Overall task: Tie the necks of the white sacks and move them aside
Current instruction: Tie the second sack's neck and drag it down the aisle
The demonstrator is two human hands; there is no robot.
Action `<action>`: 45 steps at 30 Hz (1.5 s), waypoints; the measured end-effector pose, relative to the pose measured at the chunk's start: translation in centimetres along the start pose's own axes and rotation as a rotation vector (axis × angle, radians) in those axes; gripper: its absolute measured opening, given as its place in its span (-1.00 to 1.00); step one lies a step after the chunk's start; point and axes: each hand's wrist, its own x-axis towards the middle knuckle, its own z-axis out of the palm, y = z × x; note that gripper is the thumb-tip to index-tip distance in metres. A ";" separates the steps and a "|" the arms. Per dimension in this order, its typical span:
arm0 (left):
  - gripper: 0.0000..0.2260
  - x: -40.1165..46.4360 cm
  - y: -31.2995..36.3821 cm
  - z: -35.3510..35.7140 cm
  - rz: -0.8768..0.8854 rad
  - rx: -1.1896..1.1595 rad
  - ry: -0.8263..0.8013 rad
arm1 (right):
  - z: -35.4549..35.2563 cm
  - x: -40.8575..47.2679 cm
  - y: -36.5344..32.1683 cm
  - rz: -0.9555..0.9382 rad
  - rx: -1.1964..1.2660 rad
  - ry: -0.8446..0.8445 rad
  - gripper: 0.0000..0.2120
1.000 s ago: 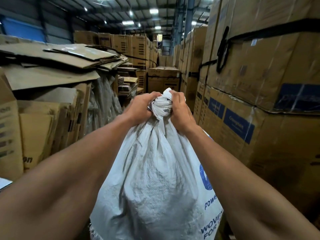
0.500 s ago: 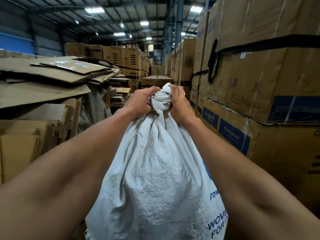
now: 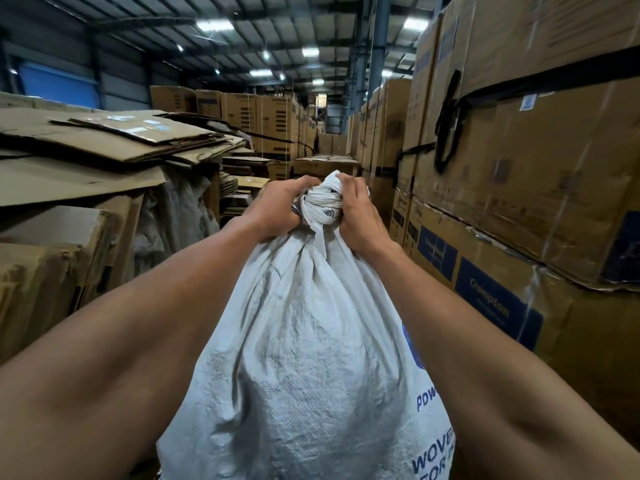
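Both hands, left (image 3: 280,211) and right (image 3: 358,216), grip the sack's (image 3: 311,358) knotted neck (image 3: 320,202) mid-frame; lift evenly, keeping wrists close.

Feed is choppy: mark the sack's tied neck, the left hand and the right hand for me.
tied neck (image 3: 323,202), head view, on the wound white strip.
left hand (image 3: 278,211), head view, back of the hand.
right hand (image 3: 358,220), head view, back of the hand.

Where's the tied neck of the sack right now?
In the head view the sack's tied neck sits just above centre, gripped between the left hand and the right hand, in the aisle between the flattened cardboard and the stacked cartons.
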 end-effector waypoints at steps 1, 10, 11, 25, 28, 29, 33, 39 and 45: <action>-0.29 1.0 -0.5 0.9 -0.007 0.013 -0.001 | 0.8 0.8 1.2 -0.001 0.005 -0.001 -0.24; -0.31 9.9 -6.7 10.1 -0.030 0.034 -0.007 | 8.9 8.0 11.2 -0.002 0.002 -0.013 -0.28; -0.29 11.1 -7.8 11.4 -0.029 0.036 -0.011 | 10.3 8.9 12.6 0.002 -0.002 -0.014 -0.28; -0.24 29.6 -25.9 29.6 0.019 -0.092 -0.122 | 30.6 23.9 31.2 0.089 -0.036 -0.041 -0.22; -0.24 33.5 -29.4 33.3 0.002 -0.095 -0.144 | 34.3 26.7 34.8 0.096 -0.032 -0.038 -0.23; -0.24 34.8 -30.5 34.6 0.001 -0.097 -0.153 | 35.6 27.7 36.1 0.101 -0.032 -0.043 -0.22; -0.22 40.0 -34.9 39.6 0.001 -0.100 -0.162 | 40.9 31.7 41.4 0.129 -0.019 -0.045 -0.21; -0.25 48.1 -42.0 47.8 0.015 -0.066 -0.177 | 49.4 38.3 50.2 0.125 -0.020 -0.076 -0.25; -0.24 57.1 -48.8 56.6 0.000 -0.034 -0.205 | 57.9 45.4 60.2 0.123 -0.029 -0.102 -0.25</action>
